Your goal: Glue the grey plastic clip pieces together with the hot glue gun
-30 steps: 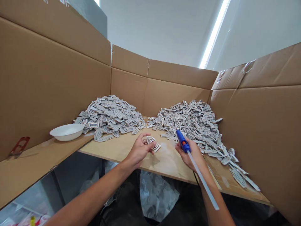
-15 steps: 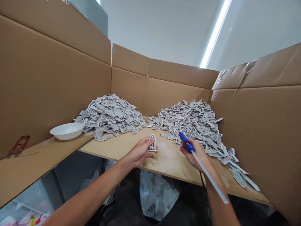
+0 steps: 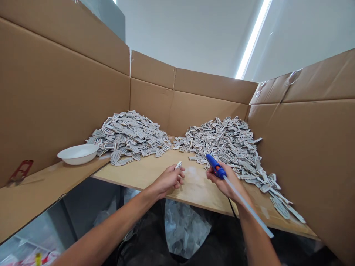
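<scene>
- Far left, a red-framed tool [image 3: 21, 170] leans by the cardboard wall [image 3: 69, 92]. Can't make out exactly what it is, tbh.
- White bowl [image 3: 78, 154] next, on the cardboard strip along the bench's left edge.
- Pile of flat grey-white arched cutouts [image 3: 133, 136] in the back left corner of the bench [image 3: 138, 172].
- My left hand [image 3: 168, 181] is above the near edge, around the middle, pinching one small arched cutout [image 3: 178, 165] at the fingertips, other fingers loosely curled. It's nearly edge-on to me, so I can't read its face. Imo a light grip on the rim is best: steady, and skin away from the nozzle's path.
- Second pile of cutouts [image 3: 224, 138] fills the back right corner and spills down the right edge.
- My right hand [image 3: 226, 181] is wrapped round a blue glue gun [image 3: 215, 166], nozzle angled away from me, beside that second pile. Can't tell if the trigger's squeezed. I'd want the tip clear of the loose bits, and the long glue stick [image 3: 248, 207] out the back free of my forearm.
- Black cord [image 3: 232, 207] hangs near my wrist; slack there should stop it tugging my aim.
</scene>
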{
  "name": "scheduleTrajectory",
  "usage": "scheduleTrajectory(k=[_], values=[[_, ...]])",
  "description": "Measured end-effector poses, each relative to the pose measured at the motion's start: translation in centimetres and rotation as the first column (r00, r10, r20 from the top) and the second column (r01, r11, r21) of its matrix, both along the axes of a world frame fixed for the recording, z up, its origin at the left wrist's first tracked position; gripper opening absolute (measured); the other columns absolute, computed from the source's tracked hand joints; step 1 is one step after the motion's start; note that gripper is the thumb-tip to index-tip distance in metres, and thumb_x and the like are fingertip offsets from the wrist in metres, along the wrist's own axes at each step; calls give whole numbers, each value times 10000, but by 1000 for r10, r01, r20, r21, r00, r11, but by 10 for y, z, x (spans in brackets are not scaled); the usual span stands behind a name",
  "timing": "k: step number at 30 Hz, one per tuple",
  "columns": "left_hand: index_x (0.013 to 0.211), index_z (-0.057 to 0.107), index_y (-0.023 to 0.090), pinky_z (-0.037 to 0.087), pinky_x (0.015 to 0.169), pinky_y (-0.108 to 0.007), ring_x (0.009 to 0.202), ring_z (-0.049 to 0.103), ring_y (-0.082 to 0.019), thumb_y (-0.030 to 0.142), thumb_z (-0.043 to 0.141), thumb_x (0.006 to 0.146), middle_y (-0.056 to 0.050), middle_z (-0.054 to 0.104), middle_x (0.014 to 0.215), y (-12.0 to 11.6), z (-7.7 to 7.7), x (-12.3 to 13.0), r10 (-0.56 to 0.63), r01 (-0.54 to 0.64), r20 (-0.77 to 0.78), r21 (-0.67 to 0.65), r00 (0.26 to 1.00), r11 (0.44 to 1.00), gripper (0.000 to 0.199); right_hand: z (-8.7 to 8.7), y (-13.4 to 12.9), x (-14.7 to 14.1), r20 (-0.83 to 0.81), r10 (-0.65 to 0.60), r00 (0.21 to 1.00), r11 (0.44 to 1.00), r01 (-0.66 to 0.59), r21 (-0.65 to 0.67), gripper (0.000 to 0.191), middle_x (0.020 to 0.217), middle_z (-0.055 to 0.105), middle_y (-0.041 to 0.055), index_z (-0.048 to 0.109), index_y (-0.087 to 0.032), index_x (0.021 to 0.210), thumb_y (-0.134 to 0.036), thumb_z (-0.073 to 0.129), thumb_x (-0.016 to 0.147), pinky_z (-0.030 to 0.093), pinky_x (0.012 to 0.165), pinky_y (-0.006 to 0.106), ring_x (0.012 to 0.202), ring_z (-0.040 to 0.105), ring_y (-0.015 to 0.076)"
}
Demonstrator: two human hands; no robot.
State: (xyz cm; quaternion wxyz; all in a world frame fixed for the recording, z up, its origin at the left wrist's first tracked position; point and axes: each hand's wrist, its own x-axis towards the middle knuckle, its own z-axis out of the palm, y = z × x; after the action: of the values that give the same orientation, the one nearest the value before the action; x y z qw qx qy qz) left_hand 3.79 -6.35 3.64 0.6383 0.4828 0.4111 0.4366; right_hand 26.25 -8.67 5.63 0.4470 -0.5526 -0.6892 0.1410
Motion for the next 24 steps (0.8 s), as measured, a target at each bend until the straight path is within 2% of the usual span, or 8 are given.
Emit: scheduleTrajectory(k=[3, 7, 10, 13, 19, 22, 24], values=[[969, 605, 132, 328, 504, -225, 614, 558, -95, 254, 587, 910, -12, 578, 822, -1, -1, 1, -37, 37, -4, 37, 999, 999, 137, 0, -2, -7, -14, 37, 999, 999, -37, -32, 174, 770, 712, 34, 641, -209, 802, -347, 680, 703, 483, 689, 328, 689, 635, 206], [805, 551, 168, 300, 512, -222, 548, 463, -86, 442, 736, 819, 42, 526, 650, -1, -6, 1, -96, 107, -83, 150, 992, 983, 330, 3, -7, -20, -14, 106, 994, 994, -106, -33, 189, 773, 702, 30, 651, -202, 813, -362, 691, 719, 482, 698, 326, 701, 627, 200], [749, 514, 187, 284, 511, -225, 525, 410, -83, 521, 755, 766, 64, 488, 579, -1, -10, 2, -137, 159, -118, 205, 984, 966, 412, 5, -10, -28, -4, 166, 986, 985, -166, -48, 181, 760, 683, 19, 638, -207, 811, -359, 697, 732, 468, 688, 308, 691, 609, 185], [727, 506, 193, 279, 510, -229, 514, 399, -85, 490, 734, 767, 65, 485, 557, -1, -9, 2, -128, 155, -131, 227, 983, 962, 376, 6, -10, -32, 10, 178, 984, 983, -177, -50, 172, 752, 673, 13, 632, -210, 810, -351, 698, 738, 455, 673, 294, 680, 595, 176], [708, 496, 203, 288, 512, -230, 488, 386, -87, 371, 666, 812, 72, 473, 535, -2, -3, -1, -23, 52, -129, 226, 991, 973, 261, 4, -8, -27, 39, 116, 993, 993, -114, -31, 164, 741, 667, 11, 635, -210, 808, -356, 680, 750, 453, 666, 302, 675, 595, 185], [675, 492, 206, 285, 512, -237, 476, 369, -93, 333, 637, 823, 68, 464, 522, 1, -4, -3, 1, 38, -190, 200, 982, 979, 243, 3, -8, -23, 13, 116, 993, 993, -116, -7, 163, 786, 694, 23, 650, -207, 827, -350, 679, 753, 474, 705, 315, 713, 621, 196], [640, 494, 207, 295, 530, -249, 496, 385, -109, 323, 648, 806, 60, 461, 526, 7, -7, -5, 63, 0, -256, 240, 965, 971, 255, 3, -7, -21, 8, 102, 995, 995, -102, 0, 162, 792, 703, 28, 661, -206, 825, -350, 682, 752, 478, 710, 320, 718, 629, 200]])
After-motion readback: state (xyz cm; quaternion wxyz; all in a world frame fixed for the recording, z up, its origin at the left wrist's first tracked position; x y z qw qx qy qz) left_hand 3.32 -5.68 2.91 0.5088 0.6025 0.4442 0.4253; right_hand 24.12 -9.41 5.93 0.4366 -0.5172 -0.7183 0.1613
